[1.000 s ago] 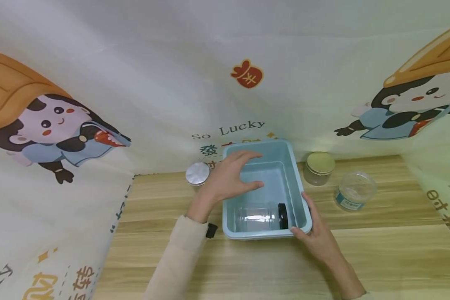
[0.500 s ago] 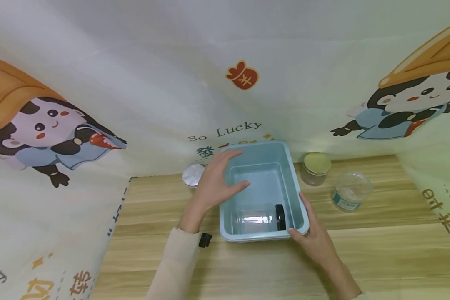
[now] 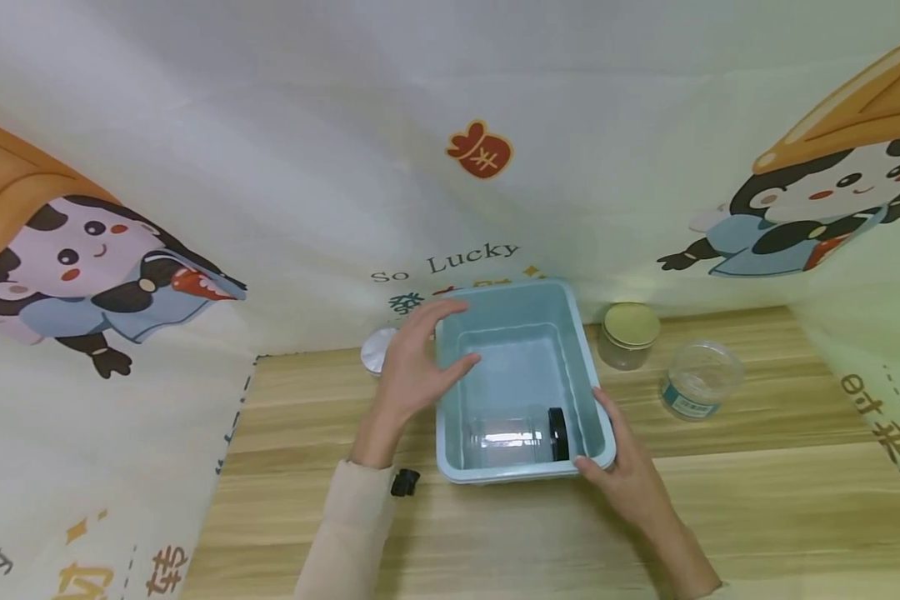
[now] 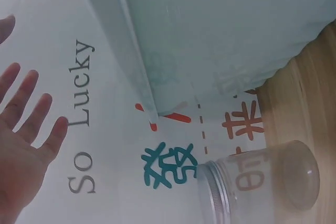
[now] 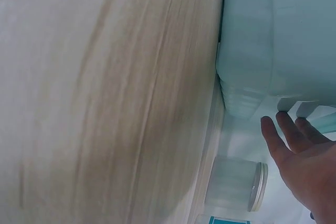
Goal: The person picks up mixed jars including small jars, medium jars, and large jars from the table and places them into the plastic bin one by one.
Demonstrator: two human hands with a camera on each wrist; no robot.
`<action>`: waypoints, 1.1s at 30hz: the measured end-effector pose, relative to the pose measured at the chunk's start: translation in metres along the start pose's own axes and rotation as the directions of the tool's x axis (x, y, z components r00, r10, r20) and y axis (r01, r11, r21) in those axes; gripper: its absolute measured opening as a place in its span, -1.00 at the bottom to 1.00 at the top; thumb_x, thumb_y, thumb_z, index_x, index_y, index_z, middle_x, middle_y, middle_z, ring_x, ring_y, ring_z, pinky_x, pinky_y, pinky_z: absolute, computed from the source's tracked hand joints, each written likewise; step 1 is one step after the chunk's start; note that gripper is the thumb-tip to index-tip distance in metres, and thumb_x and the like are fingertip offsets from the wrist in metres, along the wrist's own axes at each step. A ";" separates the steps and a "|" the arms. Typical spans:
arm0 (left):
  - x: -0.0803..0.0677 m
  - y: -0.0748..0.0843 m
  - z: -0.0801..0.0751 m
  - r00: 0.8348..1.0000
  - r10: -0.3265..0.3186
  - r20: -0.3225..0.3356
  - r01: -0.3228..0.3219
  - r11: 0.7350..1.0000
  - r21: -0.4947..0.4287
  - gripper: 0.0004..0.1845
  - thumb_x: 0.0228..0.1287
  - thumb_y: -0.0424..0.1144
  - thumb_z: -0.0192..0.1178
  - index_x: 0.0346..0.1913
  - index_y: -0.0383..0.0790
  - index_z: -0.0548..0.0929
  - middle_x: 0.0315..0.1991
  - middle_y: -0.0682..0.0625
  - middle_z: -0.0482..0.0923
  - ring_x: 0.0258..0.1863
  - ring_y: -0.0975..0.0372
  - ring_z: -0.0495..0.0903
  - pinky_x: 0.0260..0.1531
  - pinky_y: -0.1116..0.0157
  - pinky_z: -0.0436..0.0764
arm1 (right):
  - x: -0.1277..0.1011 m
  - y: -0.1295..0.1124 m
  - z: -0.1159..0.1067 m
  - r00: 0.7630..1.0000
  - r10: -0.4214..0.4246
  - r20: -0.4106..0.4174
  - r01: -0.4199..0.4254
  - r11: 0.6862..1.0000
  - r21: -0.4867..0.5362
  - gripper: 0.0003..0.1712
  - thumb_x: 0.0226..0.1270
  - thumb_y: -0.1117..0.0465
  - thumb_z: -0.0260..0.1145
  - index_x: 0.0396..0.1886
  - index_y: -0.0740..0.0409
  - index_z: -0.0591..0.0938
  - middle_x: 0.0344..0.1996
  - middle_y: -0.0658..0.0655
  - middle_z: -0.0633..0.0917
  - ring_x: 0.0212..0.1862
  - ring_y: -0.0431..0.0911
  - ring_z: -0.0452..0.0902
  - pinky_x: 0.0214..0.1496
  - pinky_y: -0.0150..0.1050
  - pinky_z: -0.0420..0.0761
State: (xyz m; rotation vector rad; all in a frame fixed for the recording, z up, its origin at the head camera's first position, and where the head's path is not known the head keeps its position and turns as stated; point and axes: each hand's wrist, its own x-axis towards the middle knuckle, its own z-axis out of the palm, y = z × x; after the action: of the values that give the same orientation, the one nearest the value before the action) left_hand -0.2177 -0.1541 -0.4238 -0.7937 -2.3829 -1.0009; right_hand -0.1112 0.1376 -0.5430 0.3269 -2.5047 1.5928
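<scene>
While R hand pinches corner of blue bin, prob to steady it, L hand hangs at opp. rim, fingers spread, empty. L of R thumb, clear jar lies sideways in bin, prob for fit; gold-lid jar beyond R fingers.

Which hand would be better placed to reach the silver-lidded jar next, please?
Probably the left hand: it holds nothing and is near the silver-lidded jar. The right hand is at the near right corner of the blue bin, farther away.
</scene>
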 end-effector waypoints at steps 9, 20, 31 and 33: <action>-0.012 -0.013 -0.005 0.988 -0.098 -0.116 0.088 0.992 -0.089 -0.24 0.04 -0.14 0.49 0.33 -0.24 0.46 0.31 -0.12 0.47 0.34 0.10 0.37 0.34 0.03 0.31 | 0.000 -0.001 0.001 1.000 0.008 0.008 -0.009 1.000 0.019 0.04 0.12 0.22 0.45 0.56 -0.12 0.13 0.42 0.34 0.32 0.23 0.23 0.38 0.15 0.33 0.41; -0.017 -0.026 -0.014 0.966 -0.108 -0.234 0.078 0.988 -0.133 -0.26 -0.12 -0.34 0.58 0.23 -0.27 0.55 0.22 -0.17 0.54 0.29 0.01 0.42 0.35 0.03 0.30 | 0.001 -0.001 0.000 1.000 -0.006 0.006 0.006 0.999 0.045 0.06 0.13 0.28 0.45 0.56 -0.11 0.12 0.44 0.32 0.29 0.25 0.24 0.36 0.15 0.35 0.41; -0.027 -0.043 -0.017 0.947 -0.194 -0.257 0.171 0.979 -0.112 -0.25 -0.12 -0.29 0.58 0.24 -0.22 0.55 0.24 -0.12 0.53 0.28 0.08 0.43 0.33 0.02 0.31 | 0.001 0.000 0.000 1.000 -0.019 0.007 0.019 0.999 0.040 0.06 0.11 0.26 0.45 0.56 -0.09 0.12 0.44 0.32 0.29 0.26 0.24 0.36 0.14 0.35 0.41; -0.028 -0.047 -0.015 0.945 -0.195 -0.263 0.172 0.979 -0.107 -0.27 -0.11 -0.26 0.57 0.23 -0.23 0.56 0.23 -0.11 0.54 0.27 0.07 0.44 0.33 0.01 0.32 | 0.001 -0.001 -0.001 1.000 -0.017 0.005 0.017 0.999 0.039 0.05 0.12 0.26 0.45 0.56 -0.10 0.12 0.44 0.32 0.29 0.26 0.24 0.36 0.15 0.35 0.40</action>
State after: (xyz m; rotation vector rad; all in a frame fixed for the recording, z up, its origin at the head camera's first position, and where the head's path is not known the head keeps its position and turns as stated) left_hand -0.2247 -0.2018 -0.4538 -0.4315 -2.2171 -1.2054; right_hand -0.1116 0.1386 -0.5417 0.3567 -2.4704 1.6382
